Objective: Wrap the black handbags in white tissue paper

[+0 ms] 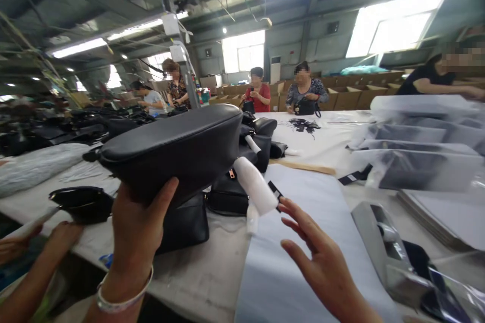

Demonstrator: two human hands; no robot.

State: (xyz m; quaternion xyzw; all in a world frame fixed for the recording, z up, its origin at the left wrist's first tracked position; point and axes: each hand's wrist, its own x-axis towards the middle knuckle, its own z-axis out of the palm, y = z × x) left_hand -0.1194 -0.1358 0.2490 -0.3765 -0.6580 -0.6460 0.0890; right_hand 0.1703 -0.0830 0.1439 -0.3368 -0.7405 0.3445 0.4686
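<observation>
My left hand [138,219] grips a black handbag [170,144] from below, its thumb pressed on the near side, and holds it tilted above the table. From the bag's right end hangs a strap or handle part in white wrapping [255,184]. Beside that lies a small black hang tag [276,193] with a pale label. My right hand [310,250] is open, fingers apart, its fingertips close to the tag; whether they touch it I cannot tell. Under the held bag are more black bags [229,194], partly hidden by it.
White sheets [288,257] lie on the table [223,262]. At right stand a tape dispenser [390,247], a stack of boards [447,212] and plastic-wrapped bags [413,161]. At left, a co-worker's hands [56,237] are near a small black bag [81,202]. Several people work behind.
</observation>
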